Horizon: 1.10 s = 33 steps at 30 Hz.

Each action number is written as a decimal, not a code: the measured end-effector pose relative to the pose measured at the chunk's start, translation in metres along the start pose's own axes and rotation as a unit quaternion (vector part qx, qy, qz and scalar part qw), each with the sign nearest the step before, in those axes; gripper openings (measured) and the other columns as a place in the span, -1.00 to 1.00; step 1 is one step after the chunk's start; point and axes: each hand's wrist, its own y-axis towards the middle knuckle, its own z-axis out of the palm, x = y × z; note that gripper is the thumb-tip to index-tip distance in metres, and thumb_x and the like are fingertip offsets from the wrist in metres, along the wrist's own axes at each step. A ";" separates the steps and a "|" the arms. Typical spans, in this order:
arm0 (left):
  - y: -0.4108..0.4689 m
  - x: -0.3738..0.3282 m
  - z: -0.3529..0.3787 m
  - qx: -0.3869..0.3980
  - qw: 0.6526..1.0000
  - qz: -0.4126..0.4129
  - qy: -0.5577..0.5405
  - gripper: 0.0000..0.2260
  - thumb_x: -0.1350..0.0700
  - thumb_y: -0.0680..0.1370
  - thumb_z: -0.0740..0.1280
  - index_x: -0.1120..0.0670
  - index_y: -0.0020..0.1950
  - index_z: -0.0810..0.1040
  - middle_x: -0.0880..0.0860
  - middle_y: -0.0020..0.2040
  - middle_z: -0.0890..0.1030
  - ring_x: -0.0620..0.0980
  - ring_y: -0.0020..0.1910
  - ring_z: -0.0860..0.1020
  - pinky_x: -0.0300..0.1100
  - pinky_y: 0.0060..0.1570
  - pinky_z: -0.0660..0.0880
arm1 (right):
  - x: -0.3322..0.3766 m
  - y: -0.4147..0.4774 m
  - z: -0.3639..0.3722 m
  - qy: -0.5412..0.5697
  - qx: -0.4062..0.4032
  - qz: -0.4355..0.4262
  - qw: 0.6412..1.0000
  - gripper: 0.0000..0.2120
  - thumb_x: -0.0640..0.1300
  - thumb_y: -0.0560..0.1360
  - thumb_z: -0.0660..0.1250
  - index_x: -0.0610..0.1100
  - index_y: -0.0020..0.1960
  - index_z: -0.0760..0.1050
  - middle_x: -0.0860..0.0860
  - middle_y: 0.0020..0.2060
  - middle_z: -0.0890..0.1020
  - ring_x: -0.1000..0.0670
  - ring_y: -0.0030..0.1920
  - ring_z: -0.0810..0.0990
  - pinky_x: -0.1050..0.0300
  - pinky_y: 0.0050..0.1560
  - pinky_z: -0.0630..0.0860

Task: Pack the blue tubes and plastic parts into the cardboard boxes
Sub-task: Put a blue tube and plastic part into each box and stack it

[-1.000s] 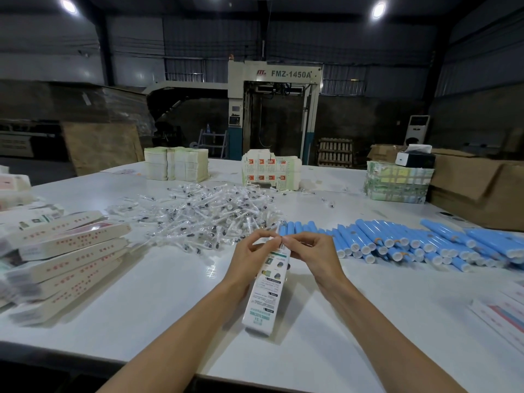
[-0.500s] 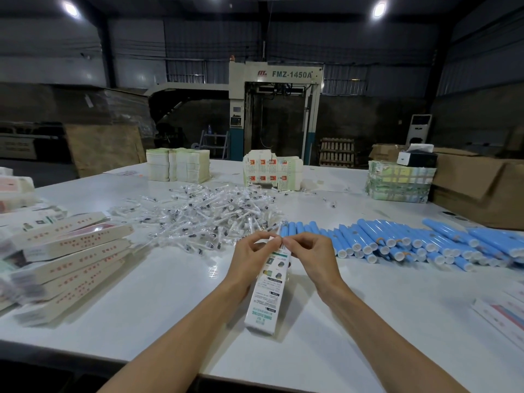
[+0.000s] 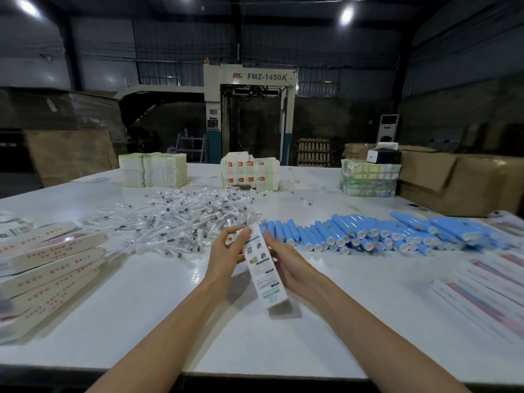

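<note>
A person's left hand (image 3: pixel 226 252) and right hand (image 3: pixel 287 265) hold a slim white printed carton (image 3: pixel 262 268) over the middle of a broad white table (image 3: pixel 158 321) in a dim, metal-walled warehouse. The left thumb and fingertips pinch the carton's far end. The right hand's fingers are curled along its right side. The carton tilts with its near end low toward the front edge, and blur hides whether that end touches the surface.

Just behind the hands, a loose heap of clear plastic parts (image 3: pixel 192 219) spreads across the centre of the surface. To its right, blue tubes (image 3: pixel 368 235) lie side by side in a row running toward the right edge, their white caps facing forward. A slanting stack of long cartons (image 3: pixel 48 268) sits at the left edge. Flat printed sheets (image 3: pixel 482 287) lie near the front right corner.

Along the far edge stand three bundles of flat packaging: a pale stack (image 3: pixel 153 170) at left, a stack with orange marks (image 3: pixel 249 171) in the middle, and a greenish stack (image 3: pixel 368 178) at right with a black box (image 3: pixel 384 156) on top. A large brown cardboard box (image 3: pixel 453 180) stands at the far right corner.

Beyond the table stands a cream machine (image 3: pixel 249 109) lettered FMZ-1450A, with wooden pallets (image 3: pixel 313 151) and a white upright unit (image 3: pixel 388 127) to its right. Two ceiling lamps (image 3: pixel 346 15) glare overhead.
</note>
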 end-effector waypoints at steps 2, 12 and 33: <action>0.000 0.000 -0.002 0.008 1.000 -0.003 -0.026 -0.72 -0.22 0.47 0.56 -0.14 0.07 0.67 0.16 -0.15 0.76 0.01 -0.16 0.75 -0.13 -0.20 0.68 | 0.000 -0.010 -0.001 0.026 0.057 0.019 0.998 -0.46 0.29 0.62 0.29 -0.11 0.35 0.62 -0.19 0.10 0.71 -0.21 0.08 0.68 -0.17 0.18 0.65; -0.010 0.009 0.009 0.131 0.973 0.120 0.150 -0.66 -0.37 0.64 0.27 -0.34 0.39 0.49 -0.10 0.21 0.68 -0.14 0.18 0.66 -0.03 0.17 0.56 | 0.026 -0.063 -0.049 -0.198 -0.053 -0.027 0.978 -0.46 0.37 0.60 0.27 0.05 0.40 0.56 0.01 0.26 0.68 -0.01 0.22 0.68 0.05 0.23 0.60; -0.010 0.024 -0.001 0.146 0.805 0.323 0.476 -0.68 0.39 0.60 0.42 -0.04 0.13 0.71 -0.02 0.03 0.65 0.18 0.09 0.54 0.18 0.10 0.46 | 0.147 -0.259 -0.296 -0.813 -0.393 0.127 0.412 -0.51 0.21 0.68 0.20 -0.08 0.47 0.44 -0.15 0.32 0.51 -0.18 0.33 0.45 -0.07 0.23 0.48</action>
